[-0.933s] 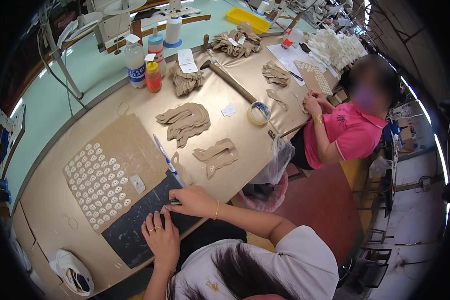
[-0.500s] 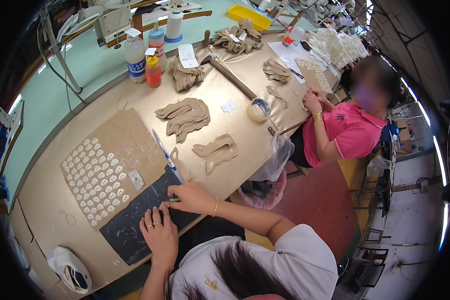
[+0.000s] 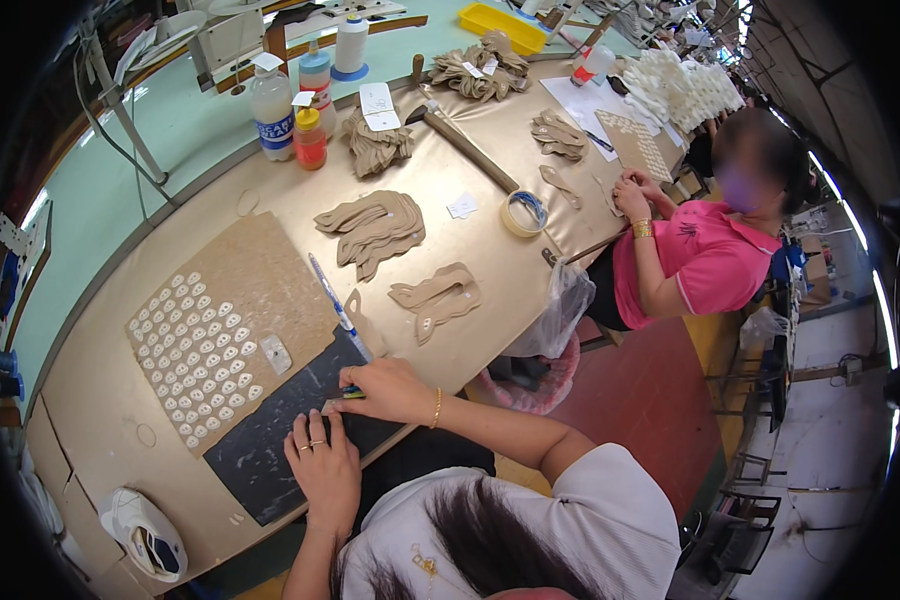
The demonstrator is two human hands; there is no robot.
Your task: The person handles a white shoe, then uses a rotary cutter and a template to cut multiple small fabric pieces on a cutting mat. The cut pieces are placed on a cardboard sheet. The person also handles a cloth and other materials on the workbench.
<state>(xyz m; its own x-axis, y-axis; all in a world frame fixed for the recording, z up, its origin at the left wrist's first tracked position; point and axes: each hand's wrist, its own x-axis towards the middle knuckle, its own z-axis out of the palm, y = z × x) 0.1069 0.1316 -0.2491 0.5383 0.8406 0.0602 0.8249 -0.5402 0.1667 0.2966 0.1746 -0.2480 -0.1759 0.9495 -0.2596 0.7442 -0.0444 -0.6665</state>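
A black mat (image 3: 260, 455) lies at the table's near edge, under both hands. My left hand (image 3: 325, 470) rests on it, fingers stretched out, fingertips against a small pale piece (image 3: 330, 407). Beside it, my right hand (image 3: 395, 392) is closed round a small yellow-green tool (image 3: 352, 392), mostly hidden by the fingers; its kind is unclear. The two hands nearly meet at the piece. Left of them, a brown board (image 3: 260, 260) carries rows of small white rounded pieces (image 3: 195, 345) and a clear rectangular piece (image 3: 275, 354). A blue-and-white pen (image 3: 335, 300) lies just beyond my right hand.
Beige cut pieces (image 3: 370, 230) lie in stacks, with a smaller group (image 3: 438, 298) nearer. Beyond are a hammer (image 3: 465, 148), tape roll (image 3: 524, 213), bottles (image 3: 272, 110) and thread cone (image 3: 351, 48). A white rounded object (image 3: 142, 535) sits front left. A co-worker (image 3: 705, 245) works at right.
The whole view has shifted slightly, moving the scene a little to the right. Both my hands keep nearly the same place and pose at the small piece on the mat.
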